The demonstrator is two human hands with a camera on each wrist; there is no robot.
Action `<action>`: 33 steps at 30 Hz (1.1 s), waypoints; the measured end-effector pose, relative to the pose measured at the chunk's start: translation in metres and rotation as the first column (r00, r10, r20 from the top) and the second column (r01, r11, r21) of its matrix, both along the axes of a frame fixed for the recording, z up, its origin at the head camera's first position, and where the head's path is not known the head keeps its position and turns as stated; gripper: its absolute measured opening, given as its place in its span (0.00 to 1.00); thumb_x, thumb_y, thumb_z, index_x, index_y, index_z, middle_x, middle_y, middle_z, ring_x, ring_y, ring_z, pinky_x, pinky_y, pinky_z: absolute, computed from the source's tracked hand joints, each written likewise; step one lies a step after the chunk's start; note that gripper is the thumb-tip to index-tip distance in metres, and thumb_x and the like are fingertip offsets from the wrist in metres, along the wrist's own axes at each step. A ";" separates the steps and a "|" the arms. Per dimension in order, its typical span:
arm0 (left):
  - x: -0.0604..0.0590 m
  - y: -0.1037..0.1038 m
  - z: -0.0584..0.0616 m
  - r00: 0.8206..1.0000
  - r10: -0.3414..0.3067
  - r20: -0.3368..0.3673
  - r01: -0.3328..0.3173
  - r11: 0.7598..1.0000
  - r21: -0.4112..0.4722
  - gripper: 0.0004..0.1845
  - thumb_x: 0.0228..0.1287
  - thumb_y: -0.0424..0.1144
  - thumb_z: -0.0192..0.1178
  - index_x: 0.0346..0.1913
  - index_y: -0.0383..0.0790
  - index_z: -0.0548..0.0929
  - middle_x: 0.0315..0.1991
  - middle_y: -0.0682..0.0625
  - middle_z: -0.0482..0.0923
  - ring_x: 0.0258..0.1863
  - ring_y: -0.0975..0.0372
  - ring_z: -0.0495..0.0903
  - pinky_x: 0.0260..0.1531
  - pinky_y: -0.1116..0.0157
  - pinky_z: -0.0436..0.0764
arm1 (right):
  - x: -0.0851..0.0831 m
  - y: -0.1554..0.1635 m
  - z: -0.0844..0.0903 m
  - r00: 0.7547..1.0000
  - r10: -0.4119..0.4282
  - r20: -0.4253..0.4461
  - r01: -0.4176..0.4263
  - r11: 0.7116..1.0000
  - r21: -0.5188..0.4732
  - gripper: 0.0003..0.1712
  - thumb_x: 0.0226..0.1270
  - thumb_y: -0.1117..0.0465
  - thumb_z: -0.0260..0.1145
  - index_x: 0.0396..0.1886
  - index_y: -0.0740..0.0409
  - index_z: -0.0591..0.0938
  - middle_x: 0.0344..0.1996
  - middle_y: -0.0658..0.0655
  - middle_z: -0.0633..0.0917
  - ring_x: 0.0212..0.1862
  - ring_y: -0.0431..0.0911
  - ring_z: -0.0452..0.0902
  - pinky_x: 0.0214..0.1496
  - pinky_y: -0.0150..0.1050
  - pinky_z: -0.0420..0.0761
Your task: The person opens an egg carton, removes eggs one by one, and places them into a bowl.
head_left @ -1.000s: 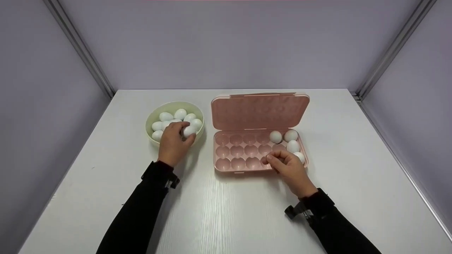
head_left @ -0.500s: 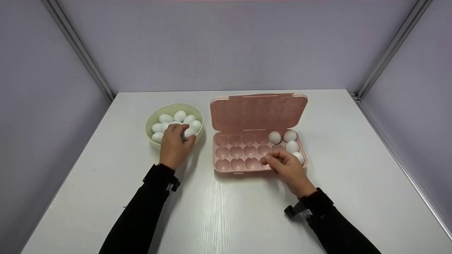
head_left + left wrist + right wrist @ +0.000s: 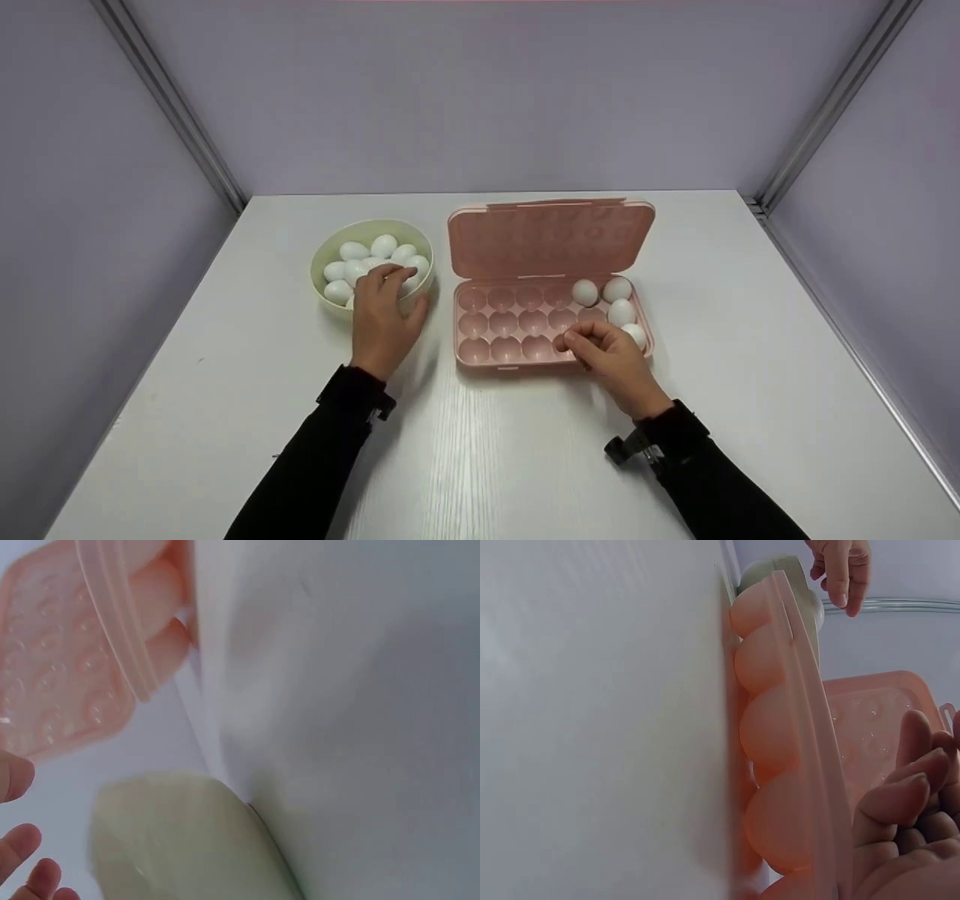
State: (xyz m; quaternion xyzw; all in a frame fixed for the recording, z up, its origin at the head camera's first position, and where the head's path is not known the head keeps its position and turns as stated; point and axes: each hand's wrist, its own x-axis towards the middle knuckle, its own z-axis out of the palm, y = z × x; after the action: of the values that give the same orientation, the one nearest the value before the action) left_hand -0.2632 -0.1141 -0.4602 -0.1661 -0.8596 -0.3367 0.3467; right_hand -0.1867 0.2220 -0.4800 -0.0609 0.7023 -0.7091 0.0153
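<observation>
A pale green bowl [image 3: 325,247] of white eggs [image 3: 384,245] stands at the left of the table. My left hand [image 3: 384,322] is over the bowl's front right rim, thumb and fingers apart, nothing between them. In the left wrist view, its fingertips [image 3: 22,840] show beside the bowl's wall [image 3: 180,832]. A pink egg carton [image 3: 519,337] lies with its lid raised, and several white eggs [image 3: 621,312] sit in its right-hand cups. My right hand [image 3: 619,364] hangs over the carton's front right part, fingers loosely curled, with nothing visible in them.
The raised carton lid [image 3: 551,240] leans back behind the cups. The white table [image 3: 465,450] ends at a grey back wall [image 3: 480,97], with side walls at left and right. A camera mount [image 3: 619,450] juts from the right wrist.
My left hand has let go of an egg it had between thumb and fingers in the bowl, and has drawn slightly right and nearer. The right hand has stayed put.
</observation>
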 end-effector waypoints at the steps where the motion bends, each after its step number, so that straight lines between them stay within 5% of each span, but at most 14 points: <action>1: 0.004 0.005 0.001 1.000 -0.019 -0.022 0.019 1.000 -0.002 0.18 0.63 0.36 0.75 0.54 0.36 0.86 0.56 0.38 0.81 0.54 0.43 0.78 0.57 0.48 0.76 | 0.000 0.000 0.000 1.000 -0.002 0.001 0.002 1.000 0.001 0.10 0.80 0.61 0.66 0.46 0.66 0.82 0.40 0.56 0.92 0.34 0.43 0.72 0.40 0.34 0.74; 9: 0.045 0.050 0.002 0.974 -0.197 -0.112 0.194 0.980 -0.031 0.13 0.65 0.38 0.75 0.49 0.39 0.88 0.52 0.43 0.84 0.55 0.50 0.79 0.58 0.53 0.78 | -0.001 -0.001 0.000 1.000 -0.004 0.003 0.004 1.000 0.016 0.11 0.80 0.61 0.66 0.47 0.67 0.82 0.40 0.54 0.91 0.38 0.44 0.78 0.41 0.33 0.75; 15: 0.070 0.069 0.000 0.953 -0.262 -0.152 0.261 0.965 -0.024 0.11 0.64 0.39 0.76 0.46 0.41 0.89 0.49 0.46 0.85 0.53 0.53 0.79 0.57 0.55 0.80 | -0.002 -0.004 0.001 1.000 0.002 -0.005 -0.002 1.000 0.010 0.13 0.79 0.60 0.67 0.48 0.68 0.82 0.40 0.53 0.91 0.38 0.45 0.78 0.41 0.34 0.75; 25: 0.073 0.065 -0.005 0.958 -0.241 -0.157 0.248 0.969 0.025 0.07 0.65 0.39 0.76 0.42 0.43 0.90 0.47 0.48 0.86 0.50 0.55 0.79 0.56 0.59 0.80 | -0.004 -0.005 -0.001 1.000 -0.027 -0.003 0.028 1.000 0.013 0.13 0.80 0.61 0.67 0.48 0.70 0.82 0.40 0.56 0.91 0.36 0.44 0.76 0.41 0.34 0.77; 33: 0.069 0.063 -0.014 0.965 -0.228 -0.130 0.229 0.973 -0.014 0.09 0.63 0.38 0.77 0.43 0.44 0.89 0.46 0.49 0.86 0.48 0.55 0.79 0.52 0.59 0.81 | -0.001 -0.002 0.011 0.996 -0.068 -0.058 0.070 0.997 0.026 0.12 0.79 0.62 0.67 0.48 0.70 0.83 0.43 0.69 0.90 0.35 0.42 0.77 0.40 0.33 0.77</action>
State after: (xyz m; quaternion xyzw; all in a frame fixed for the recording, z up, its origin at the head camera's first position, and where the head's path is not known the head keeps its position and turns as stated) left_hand -0.1944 -0.0506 -0.4745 -0.2854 -0.8100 -0.3635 0.3610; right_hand -0.1876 0.2204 -0.4693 -0.0566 0.7140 -0.6973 -0.0284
